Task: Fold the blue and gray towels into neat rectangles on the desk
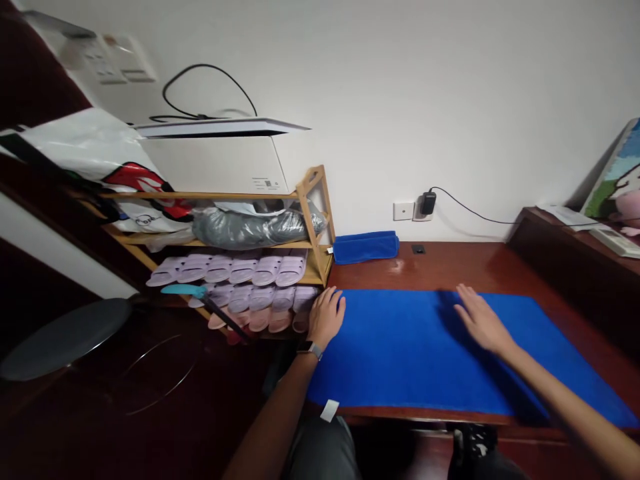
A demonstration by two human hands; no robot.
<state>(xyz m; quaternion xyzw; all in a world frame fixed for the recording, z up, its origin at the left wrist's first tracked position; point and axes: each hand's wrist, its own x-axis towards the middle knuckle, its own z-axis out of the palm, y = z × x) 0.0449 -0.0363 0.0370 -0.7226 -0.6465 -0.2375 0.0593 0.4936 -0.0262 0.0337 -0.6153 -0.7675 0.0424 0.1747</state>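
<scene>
A blue towel (395, 353) lies spread flat over the brown desk, with a white tag (329, 410) hanging from its near left corner. My left hand (327, 315) rests at the towel's far left corner, fingers extended and fairly close together; a watch is on that wrist. Over the right half of the towel is my right hand (481, 321), fingers stretched out and nothing in it. It casts a shadow on the cloth and looks slightly raised. Behind the towel, near the wall, a second blue cloth (367, 247) lies folded into a long bundle.
A wooden rack (314, 220) with lilac slippers (267, 269), a plastic-wrapped grey bundle (253, 228) and a white box (220, 163) stands left of the desk (465, 265). A black plug adapter (428, 202) sits in the wall. A round stool (67, 337) is at far left; a raised ledge (565, 257) borders the right.
</scene>
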